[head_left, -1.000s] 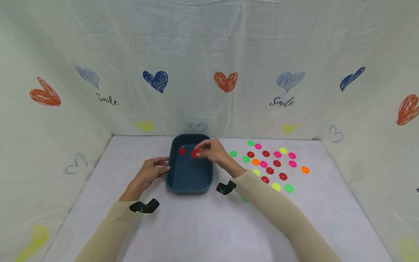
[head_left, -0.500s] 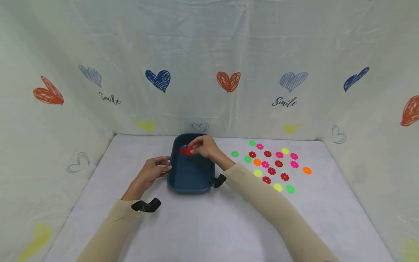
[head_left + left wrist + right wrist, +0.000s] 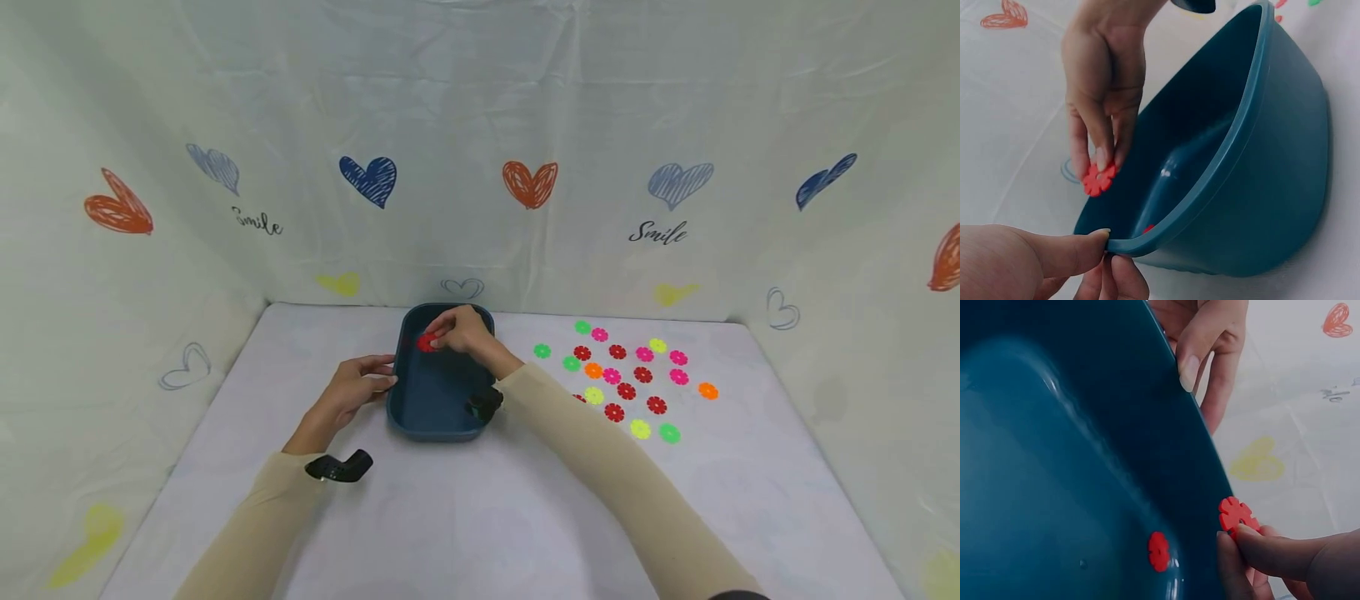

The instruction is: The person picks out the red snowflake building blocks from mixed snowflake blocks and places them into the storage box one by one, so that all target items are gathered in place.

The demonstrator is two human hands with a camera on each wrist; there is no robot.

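Observation:
A dark blue plastic tub point(image 3: 438, 417) stands at the back of the white table. My left hand point(image 3: 352, 390) grips its left rim, thumb point(image 3: 1082, 252) over the edge and fingers outside the wall. Over the tub's far part, my right hand point(image 3: 467, 332) pinches a red flower-shaped, notched disc point(image 3: 1234, 512) between thumb and fingertips. In the left wrist view this red disc point(image 3: 1099, 180) hangs above the rim's level. Another red disc point(image 3: 1159, 551) lies on the tub's floor near one corner.
To the tub's right, loose notched discs are spread on the table: dark red point(image 3: 642, 375), green point(image 3: 670, 433), orange point(image 3: 708, 391), pink point(image 3: 678, 357) and yellow point(image 3: 641, 429). A white curtain point(image 3: 450, 100) printed with hearts rises behind the table and along its sides.
My right hand has moved left and slightly back over the tub, still pinching the red disc. The left hand keeps its place on the rim. The head view has shifted slightly.

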